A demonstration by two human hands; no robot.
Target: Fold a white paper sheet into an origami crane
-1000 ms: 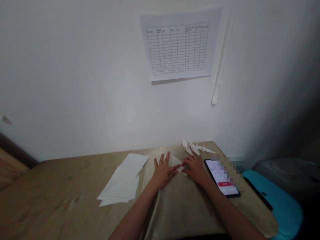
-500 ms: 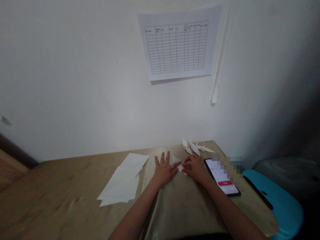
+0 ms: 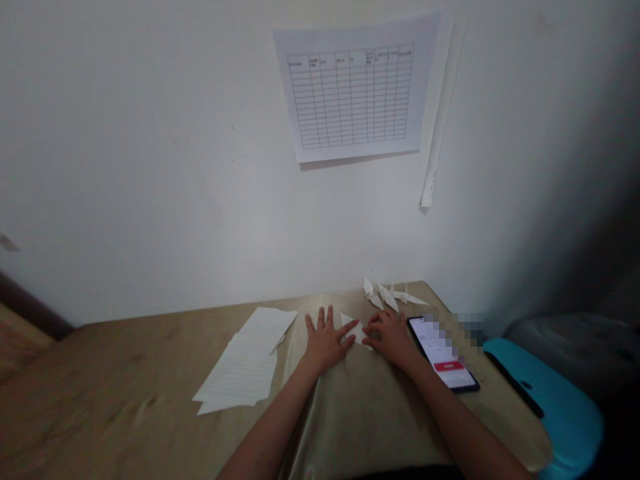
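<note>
A small white piece of folded paper (image 3: 356,328) lies on the table between my hands, partly covered by them. My left hand (image 3: 324,343) rests on its left side, palm down with fingers spread, thumb and forefinger on the paper. From the right, my right hand (image 3: 389,335) has bent fingers closed at the paper's right edge; its exact hold is partly hidden. Just beyond that hand sit several folded white paper shapes (image 3: 387,297) with pointed tips, resembling paper cranes.
Left of my hands lies a stack of lined paper sheets (image 3: 245,363). A phone (image 3: 443,353) with a lit screen is to the right. Past the table's (image 3: 130,387) right edge is a blue object (image 3: 555,393). A printed chart (image 3: 357,93) hangs on the wall.
My left hand's fingers have shifted slightly on the paper, and more of its upper left edge shows. My right hand stays nearly still. The whole view has shifted a little.
</note>
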